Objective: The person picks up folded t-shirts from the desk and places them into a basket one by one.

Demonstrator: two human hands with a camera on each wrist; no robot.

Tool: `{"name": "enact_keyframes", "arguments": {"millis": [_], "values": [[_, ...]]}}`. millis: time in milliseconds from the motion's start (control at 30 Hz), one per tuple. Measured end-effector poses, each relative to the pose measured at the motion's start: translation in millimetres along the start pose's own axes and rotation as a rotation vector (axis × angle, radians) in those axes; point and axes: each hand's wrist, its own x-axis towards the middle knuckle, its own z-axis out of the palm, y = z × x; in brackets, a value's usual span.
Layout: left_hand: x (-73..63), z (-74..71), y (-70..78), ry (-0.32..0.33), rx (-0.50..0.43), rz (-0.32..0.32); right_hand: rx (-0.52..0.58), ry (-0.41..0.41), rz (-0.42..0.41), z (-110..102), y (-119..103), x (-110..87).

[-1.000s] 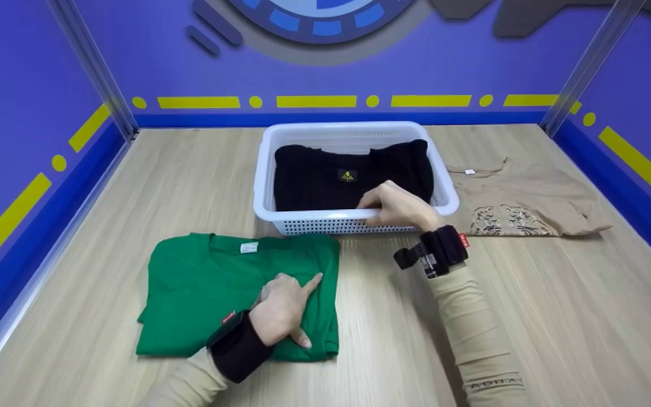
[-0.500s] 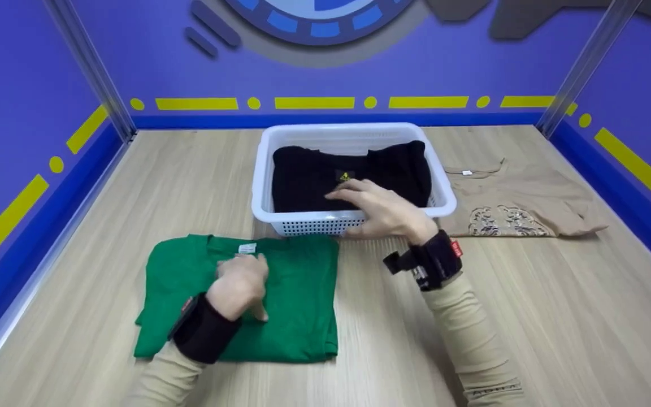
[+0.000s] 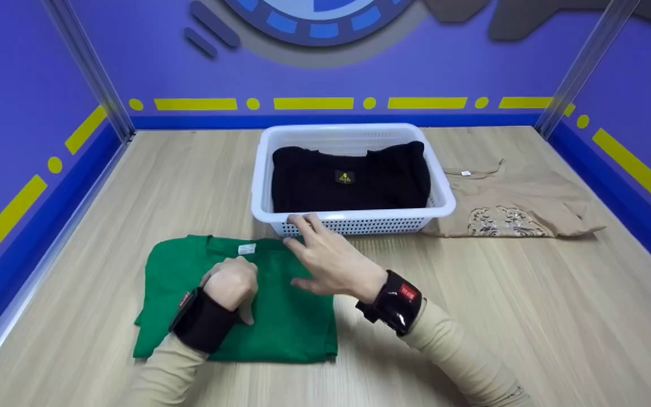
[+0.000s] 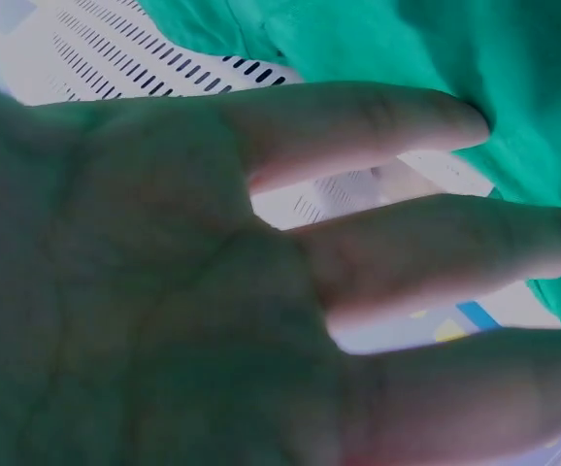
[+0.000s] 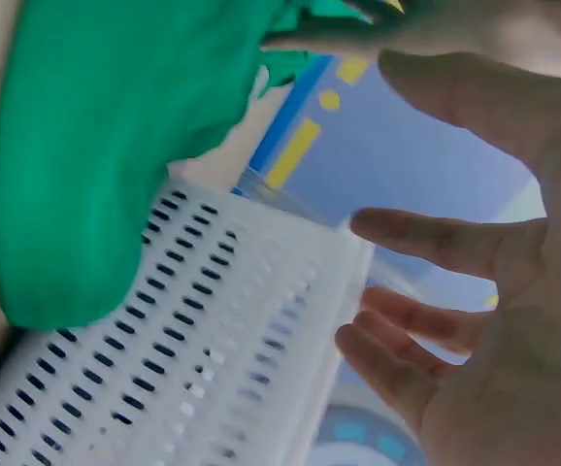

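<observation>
A folded green shirt (image 3: 291, 330) with a white neck label lies flat at the front left of the table. My left hand (image 3: 230, 287) rests on it just below the collar; in the left wrist view its fingers (image 4: 358, 126) reach out fairly straight, their tips against the green cloth. Over the shirt's right part is my right hand (image 3: 334, 260), fingers spread, holding nothing. Its fingertips come close to the front of the white basket (image 3: 354, 216); whether they touch it I cannot tell. Inside the basket sits a folded black shirt (image 3: 314, 192) with a yellow emblem at its neck.
A beige garment (image 3: 540, 195) with a patterned patch lies to the right of the basket, partly behind it. Blue-purple panels (image 3: 190, 68) with yellow markings wall in the back and sides of the wooden table (image 3: 506, 294).
My right hand has left the basket's front rim and come down and left over the green shirt. My left hand has moved left across the shirt toward its collar.
</observation>
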Motion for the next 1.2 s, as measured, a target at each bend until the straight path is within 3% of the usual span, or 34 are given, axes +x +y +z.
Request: {"name": "enact_keyframes", "arguments": {"millis": [67,167,300,400,533,833,1200], "values": [[0.3,0.5,-0.3,-0.002,0.007,0.0,0.006,-0.051,-0.017,5,-6,-1.6],[-0.2,2.0,0.6,0.015,0.03,-0.007,0.052,-0.213,-0.019,13,-15,-3.3],[-0.7,3.6,4.7,0.016,0.048,-0.035,0.122,-0.453,0.067,21,-22,-4.4],[0.4,3.5,8.6,-0.001,0.037,-0.055,0.153,-0.539,0.137,24,-23,-4.4],[0.7,4.0,12.5,-0.005,0.037,-0.055,0.172,-0.556,0.176,23,-22,-6.9],[-3.6,9.2,20.2,0.074,0.042,0.021,0.221,-0.531,0.195,19,-8,-23.3],[-17.0,15.7,30.2,0.191,0.109,0.185,0.328,-0.516,0.206,12,17,-49.8]]}}
